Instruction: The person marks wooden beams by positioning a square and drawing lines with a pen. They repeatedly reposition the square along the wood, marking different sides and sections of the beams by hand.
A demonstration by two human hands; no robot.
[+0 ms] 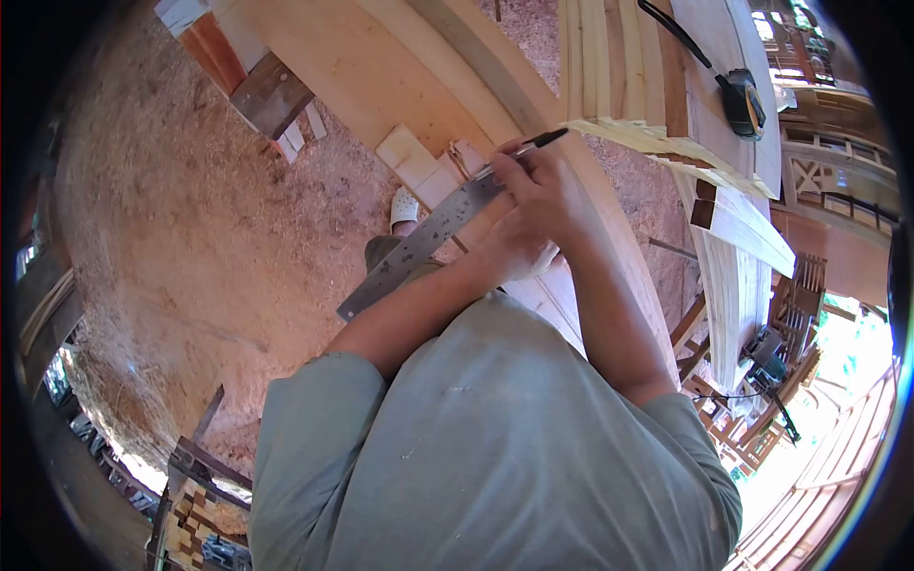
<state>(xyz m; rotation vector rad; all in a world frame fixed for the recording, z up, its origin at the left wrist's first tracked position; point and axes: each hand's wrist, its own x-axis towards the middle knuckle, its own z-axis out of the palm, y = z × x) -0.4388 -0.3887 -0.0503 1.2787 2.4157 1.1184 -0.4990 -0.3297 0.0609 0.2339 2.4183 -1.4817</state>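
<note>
My right hand (545,195) is closed in a pinch around a pen (546,139) with a black end. A flat metal blade (409,249), straight-edged and spotted with rust, slants from that hand down to the lower left. A small hole shows near its far end. My left hand (522,249) lies under the right wrist, close to the board; most of its fingers are hidden. Both hands are over a long wooden board (381,71). Small wood pieces (415,164) sit at the board's edge beside the blade.
Stacked planks (624,67) stand to the right, with a tape measure (743,103) on top. A power tool (764,354) is farther right. My foot in a light shoe (404,206) shows below the board. Sawdust and shavings cover the ground (190,238). Wood offcuts (195,514) lie at lower left.
</note>
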